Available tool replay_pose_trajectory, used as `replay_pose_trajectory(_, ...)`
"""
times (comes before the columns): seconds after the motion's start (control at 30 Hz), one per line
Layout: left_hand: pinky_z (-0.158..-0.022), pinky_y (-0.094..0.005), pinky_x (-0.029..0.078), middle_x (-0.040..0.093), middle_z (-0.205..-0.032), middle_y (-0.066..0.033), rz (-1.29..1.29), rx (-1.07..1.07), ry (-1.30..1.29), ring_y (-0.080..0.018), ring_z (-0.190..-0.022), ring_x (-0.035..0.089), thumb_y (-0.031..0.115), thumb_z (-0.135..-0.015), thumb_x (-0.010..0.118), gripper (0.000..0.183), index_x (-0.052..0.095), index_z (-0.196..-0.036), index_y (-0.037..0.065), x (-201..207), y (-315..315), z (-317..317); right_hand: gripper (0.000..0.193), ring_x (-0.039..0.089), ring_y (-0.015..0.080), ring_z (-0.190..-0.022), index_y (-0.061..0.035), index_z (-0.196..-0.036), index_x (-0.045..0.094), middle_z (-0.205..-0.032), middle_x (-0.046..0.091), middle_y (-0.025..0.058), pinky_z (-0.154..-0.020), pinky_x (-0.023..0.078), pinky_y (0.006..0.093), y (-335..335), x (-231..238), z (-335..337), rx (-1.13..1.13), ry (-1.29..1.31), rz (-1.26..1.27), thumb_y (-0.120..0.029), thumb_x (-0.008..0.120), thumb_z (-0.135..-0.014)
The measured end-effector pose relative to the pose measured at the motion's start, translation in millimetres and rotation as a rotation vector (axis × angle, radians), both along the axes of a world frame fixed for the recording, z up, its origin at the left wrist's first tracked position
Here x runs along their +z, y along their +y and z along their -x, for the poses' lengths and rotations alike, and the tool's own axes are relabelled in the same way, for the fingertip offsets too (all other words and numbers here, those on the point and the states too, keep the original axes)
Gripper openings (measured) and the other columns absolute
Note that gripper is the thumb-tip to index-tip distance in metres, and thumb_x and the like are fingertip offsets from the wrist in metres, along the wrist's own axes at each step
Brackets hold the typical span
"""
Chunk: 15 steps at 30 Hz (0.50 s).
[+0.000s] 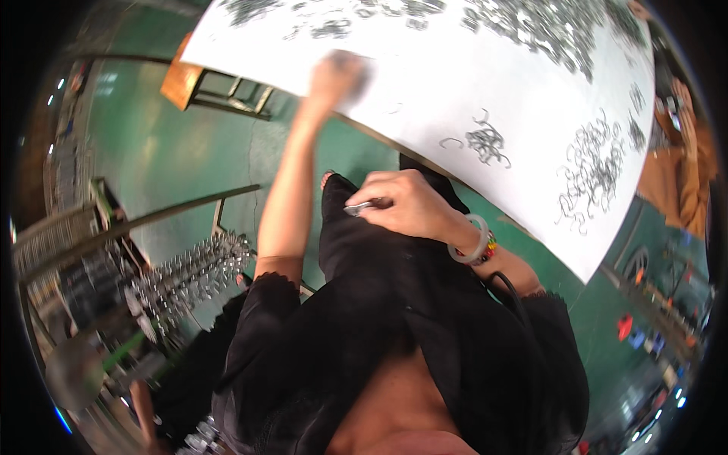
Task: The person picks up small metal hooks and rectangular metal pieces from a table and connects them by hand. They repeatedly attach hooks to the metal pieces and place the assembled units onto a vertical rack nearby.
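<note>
1. Through the head view, I see the right hand [406, 203] over dark trousers [356, 254], its grip pinched around a small metal piece [368, 205].
2. The left hand [334, 82] blurs at the near edge of the white worktop [425, 83]; I cannot tell its grip.
3. Rightward, I see a small dark heap [485, 142] on the worktop.

2 bare forearms [292, 171] extend, the left grip [334, 80] blurred, the right grip [408, 203] curled nearer the torso.

held piece [356, 208]: shiny metal | tabletop [432, 83]: smooth | clothing [364, 303]: matt cloth | floor [193, 155]: glossy
</note>
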<state>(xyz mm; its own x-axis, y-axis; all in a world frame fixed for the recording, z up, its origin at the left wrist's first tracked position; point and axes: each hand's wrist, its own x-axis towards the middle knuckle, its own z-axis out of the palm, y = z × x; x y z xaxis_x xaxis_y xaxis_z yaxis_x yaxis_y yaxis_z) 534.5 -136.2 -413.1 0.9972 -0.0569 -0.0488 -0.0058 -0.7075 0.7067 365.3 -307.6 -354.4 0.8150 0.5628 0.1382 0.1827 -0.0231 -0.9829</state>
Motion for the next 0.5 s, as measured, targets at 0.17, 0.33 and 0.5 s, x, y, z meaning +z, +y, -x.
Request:
replay_pose_trajectory(0.17, -0.078, -0.0392, 0.051, 0.065, -0.09, -0.0169, -0.026, -0.405, -0.048, -0.0334, -0.085, 0.064, 0.016, -0.079, 0.058, 0.016, 0.066, -0.087, 0.004, -3, -109, 58, 0.017, 0.059, 0.0051, -0.066, 0.0001, -0.093, 0.07, -0.082, 0.067, 0.0051, -0.058, 0.048, 0.0192, -7, 10, 15, -0.066, 0.03, 0.132, 0.005, 0.066, -0.077)
replay_pose_trajectory(0.33, -0.073, -0.0379, 0.051, 0.068, -0.085, -0.0141, 0.097, -0.513, -0.056, -0.0299, -0.08, 0.065, 0.02, -0.077, 0.068, 0.019, 0.068, -0.088, 0.005, 8, -113, 58, 0.017, 0.063, 0.0079, -0.073, 0.0011, -0.093, 0.07, -0.085, 0.067, 0.0058, -0.064, 0.051, 0.02, -12, 9, 19, -0.091, 0.133, 0.135, 0.005, 0.067, -0.077)
replay_pose_trajectory(0.5, -0.073, -0.0349, 0.051, 0.069, -0.087, -0.0121, 0.085, -0.101, -0.302, -0.027, -0.078, 0.066, 0.014, -0.078, 0.066, 0.015, 0.069, -0.091, 0.006, 14, -32, -1, 0.016, 0.063, 0.0076, -0.074, 0.0015, -0.091, 0.07, -0.084, 0.067, 0.0059, -0.064, 0.051, 0.0201, -7, 15, 11, -0.074, 0.127, 0.089, 0.006, 0.067, -0.076)
